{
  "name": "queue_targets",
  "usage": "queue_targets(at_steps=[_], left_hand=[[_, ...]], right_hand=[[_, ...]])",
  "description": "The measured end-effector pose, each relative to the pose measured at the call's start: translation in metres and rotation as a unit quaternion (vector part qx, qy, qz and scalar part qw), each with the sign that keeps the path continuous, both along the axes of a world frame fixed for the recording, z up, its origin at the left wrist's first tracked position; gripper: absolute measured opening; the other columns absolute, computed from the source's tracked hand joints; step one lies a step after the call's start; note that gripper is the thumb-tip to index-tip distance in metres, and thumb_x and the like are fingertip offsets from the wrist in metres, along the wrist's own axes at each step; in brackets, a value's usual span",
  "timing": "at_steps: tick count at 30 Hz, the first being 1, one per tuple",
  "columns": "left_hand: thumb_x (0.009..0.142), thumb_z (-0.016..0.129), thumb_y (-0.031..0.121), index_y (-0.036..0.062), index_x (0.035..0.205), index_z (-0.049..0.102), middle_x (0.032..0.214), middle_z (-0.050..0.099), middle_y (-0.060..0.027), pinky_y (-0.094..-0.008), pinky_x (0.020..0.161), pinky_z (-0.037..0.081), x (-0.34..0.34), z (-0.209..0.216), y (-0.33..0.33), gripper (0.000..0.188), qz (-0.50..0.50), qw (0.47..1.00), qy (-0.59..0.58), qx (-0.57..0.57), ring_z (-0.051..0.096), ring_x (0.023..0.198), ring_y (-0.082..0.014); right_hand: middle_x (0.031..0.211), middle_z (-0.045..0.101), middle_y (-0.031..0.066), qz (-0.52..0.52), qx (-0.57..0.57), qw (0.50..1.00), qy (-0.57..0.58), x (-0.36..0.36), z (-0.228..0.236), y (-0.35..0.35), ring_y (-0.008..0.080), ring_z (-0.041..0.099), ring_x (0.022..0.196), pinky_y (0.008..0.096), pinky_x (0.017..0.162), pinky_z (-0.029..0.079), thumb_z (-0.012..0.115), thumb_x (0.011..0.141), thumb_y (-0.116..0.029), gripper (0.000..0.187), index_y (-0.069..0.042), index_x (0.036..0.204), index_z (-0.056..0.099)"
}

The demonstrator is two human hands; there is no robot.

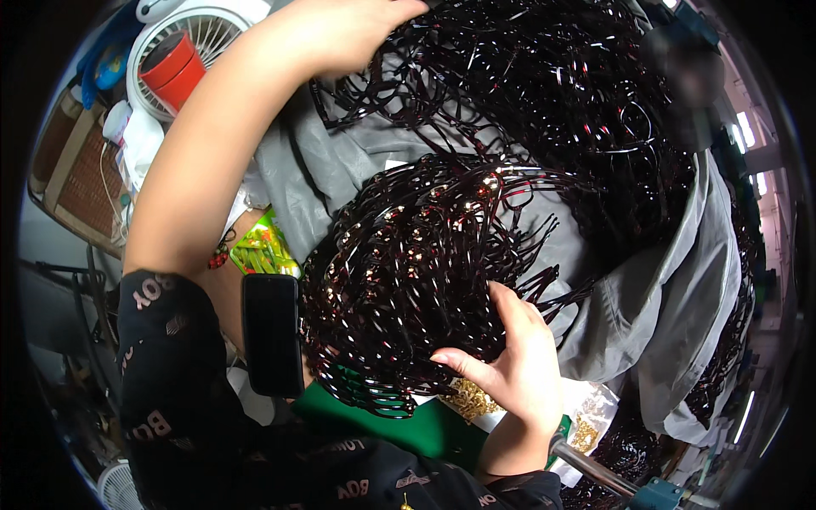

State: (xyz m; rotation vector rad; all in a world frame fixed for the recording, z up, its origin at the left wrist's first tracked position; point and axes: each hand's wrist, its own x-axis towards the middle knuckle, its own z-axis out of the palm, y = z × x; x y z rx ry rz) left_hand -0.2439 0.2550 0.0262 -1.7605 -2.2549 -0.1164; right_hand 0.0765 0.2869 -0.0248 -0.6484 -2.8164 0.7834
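Observation:
A bundle of glossy, dark red-black strands [399, 280] with gold-coloured glints lies before me; I cannot tell what they are made of. On its lower right side rests my right hand [518, 365], thumb and fingers spread apart. My left arm stretches up past the bundle, and my left hand [357, 34] lies at the left edge of a larger heap of the same strands [544, 76]. The upper edge of the view cuts off part of that hand, so its grip is hidden. Grey cloth [663, 297] lies under and around the strands.
Left of the bundle are a dark phone [272, 336] and a green-yellow packet [265, 246]. A fan [223, 32] with a red cup [172, 70] stands at upper left. Small gold pieces [469, 399] lie near a green surface [382, 432]. A metal bar [595, 467] runs at lower right.

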Motion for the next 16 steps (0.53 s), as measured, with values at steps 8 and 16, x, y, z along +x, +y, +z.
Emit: queue_targets(at_steps=[8,16], left_hand=[[0.070,0.056,0.000,0.0092,0.130,0.043,0.129,0.047,-0.0156,-0.0392,0.098,0.039,0.049,-0.084,0.070,0.062,-0.261,0.952,-0.073,-0.139,0.045,0.120,-0.0286],[0.076,0.052,0.014,0.0070,0.094,0.066,0.087,0.065,-0.0141,-0.0390,0.071,0.052,0.010,-0.101,0.128,0.024,-0.144,0.986,0.009,-0.081,0.064,0.082,-0.0312]], right_hand=[[0.098,0.061,0.0179,0.010,0.040,0.999,-0.021,0.000,0.006,-0.002,0.0336,0.058,0.090,0.0389,0.079,0.049,0.073,0.068,-0.045,0.071,0.004,0.112,0.050],[0.100,0.060,0.0221,0.009,-0.020,1.000,0.003,0.002,0.001,0.001,0.0372,0.057,0.091,0.0410,0.084,0.044,0.077,0.063,-0.045,0.078,0.008,0.113,0.050]])
